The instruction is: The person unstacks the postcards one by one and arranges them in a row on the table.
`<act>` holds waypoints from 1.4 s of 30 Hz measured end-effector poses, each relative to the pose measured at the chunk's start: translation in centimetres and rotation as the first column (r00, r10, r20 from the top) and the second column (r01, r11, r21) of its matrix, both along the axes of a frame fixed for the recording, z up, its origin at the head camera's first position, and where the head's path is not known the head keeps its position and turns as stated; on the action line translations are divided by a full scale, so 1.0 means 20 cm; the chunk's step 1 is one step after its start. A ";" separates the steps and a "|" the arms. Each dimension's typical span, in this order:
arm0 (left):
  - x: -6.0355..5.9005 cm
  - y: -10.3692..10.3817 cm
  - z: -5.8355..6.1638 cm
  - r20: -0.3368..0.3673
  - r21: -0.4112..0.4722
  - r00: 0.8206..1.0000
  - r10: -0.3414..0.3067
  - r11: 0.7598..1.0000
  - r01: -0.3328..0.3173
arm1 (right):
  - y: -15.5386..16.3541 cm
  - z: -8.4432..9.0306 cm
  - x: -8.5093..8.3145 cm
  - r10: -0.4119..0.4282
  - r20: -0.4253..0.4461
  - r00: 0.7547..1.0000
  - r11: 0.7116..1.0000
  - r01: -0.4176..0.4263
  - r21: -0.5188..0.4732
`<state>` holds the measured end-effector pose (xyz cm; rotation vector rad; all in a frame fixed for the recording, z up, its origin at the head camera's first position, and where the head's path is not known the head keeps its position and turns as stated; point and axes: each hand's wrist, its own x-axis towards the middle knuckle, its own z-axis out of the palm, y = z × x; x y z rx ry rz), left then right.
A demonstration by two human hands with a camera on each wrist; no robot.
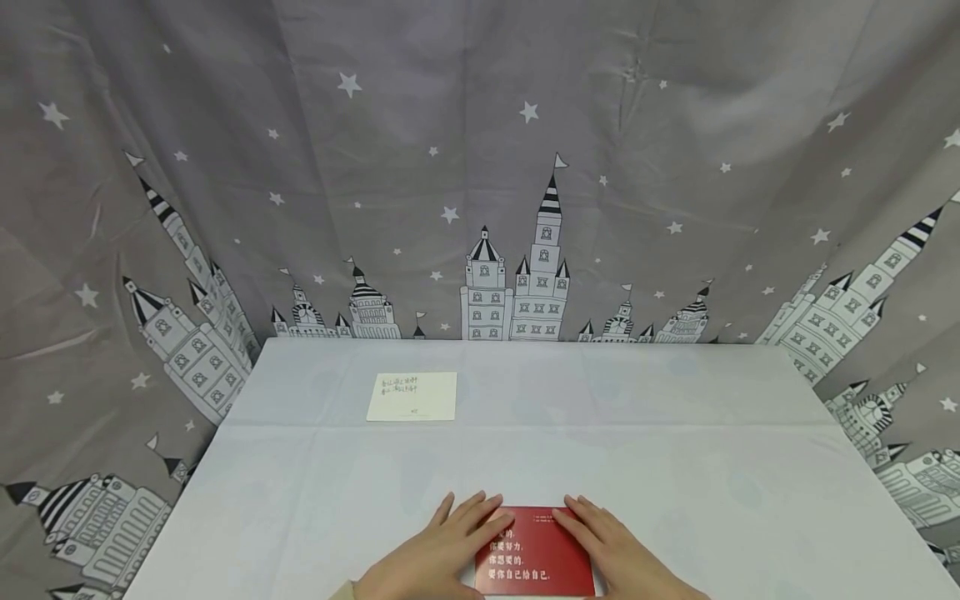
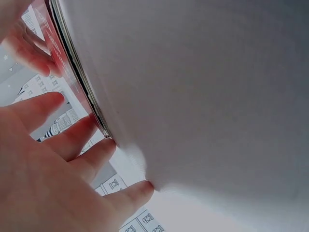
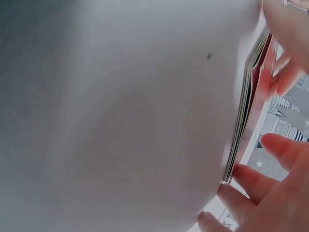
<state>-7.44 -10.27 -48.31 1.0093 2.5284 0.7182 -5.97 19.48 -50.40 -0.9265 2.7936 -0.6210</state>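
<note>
A red booklet (image 1: 534, 554) with white printed lines lies flat at the near edge of the white table (image 1: 675, 467). My left hand (image 1: 435, 550) rests on its left side with straight fingers, and my right hand (image 1: 622, 554) rests on its right side the same way. The left wrist view shows the left hand's fingers (image 2: 87, 154) touching the booklet's red edge (image 2: 65, 72) where it meets the cloth. The right wrist view shows the right hand's fingers (image 3: 260, 188) at the other edge of the booklet (image 3: 248, 111), whose thin stacked pages show.
A cream card (image 1: 412, 397) with handwriting lies flat at the back left of the table. A grey curtain (image 1: 480, 167) printed with stars and castles hangs behind and along both sides. The table's edges fall away left and right.
</note>
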 end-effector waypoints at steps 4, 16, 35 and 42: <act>-0.01 0.01 0.00 0.029 -0.010 0.999 0.021 1.000 -0.020 | 0.00 0.00 0.00 0.007 -0.022 1.000 1.000 -0.007 -0.002; 0.00 0.00 0.02 0.043 0.011 0.998 0.047 0.999 -0.048 | -0.01 0.07 -0.01 -0.017 0.199 0.980 0.998 0.027 -0.052; -0.02 -0.03 0.02 -0.168 0.030 0.983 -0.074 0.996 0.080 | 0.01 0.13 -0.02 -0.021 0.290 0.957 0.988 0.064 -0.140; -0.03 -0.02 0.04 -0.172 0.046 0.982 -0.072 0.996 0.081 | 0.01 0.14 -0.03 -0.014 0.264 0.964 0.992 0.046 -0.117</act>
